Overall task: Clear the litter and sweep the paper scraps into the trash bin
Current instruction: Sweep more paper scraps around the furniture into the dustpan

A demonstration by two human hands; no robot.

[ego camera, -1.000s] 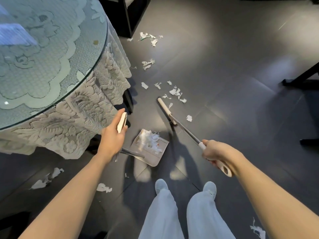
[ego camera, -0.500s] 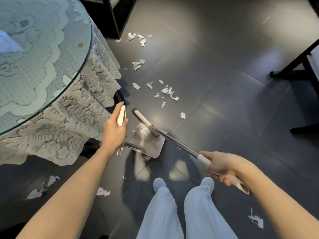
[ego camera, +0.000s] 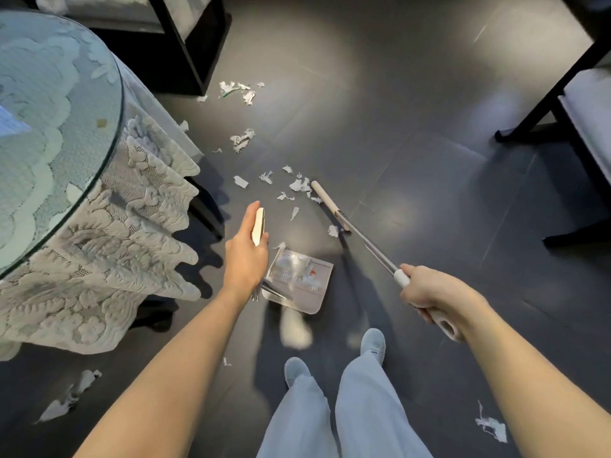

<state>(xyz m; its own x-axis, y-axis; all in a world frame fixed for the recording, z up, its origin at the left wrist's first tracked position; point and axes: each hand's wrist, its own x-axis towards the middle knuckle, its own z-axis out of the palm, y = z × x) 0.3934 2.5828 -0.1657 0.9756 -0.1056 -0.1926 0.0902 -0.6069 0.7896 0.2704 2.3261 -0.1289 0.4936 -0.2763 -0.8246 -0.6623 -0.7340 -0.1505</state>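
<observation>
Swung broom [ego camera: 363,242] back out from dustpan [ego camera: 310,302] to nearest paper scraps [ego camera: 297,186], with right hand [ego camera: 433,292] wrapped round its handle, left hand [ego camera: 246,262] gripping dustpan handle [ego camera: 258,226]; noted some scraps panned, most still on floor [ego camera: 413,127], bin unseen

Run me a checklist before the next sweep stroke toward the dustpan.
1. The left hand grips the dustpan handle: ok.
2. The right hand grips the broom: ok.
3. The broom head sits beside the nearest scraps: ok.
4. The dustpan mouth faces those scraps: ok.
5. The trash bin is within reach: cannot tell, as it is not in view.
6. The rest of the floor is swept: not ok. The far scraps and a stray scrap near the right foot remain.
</observation>
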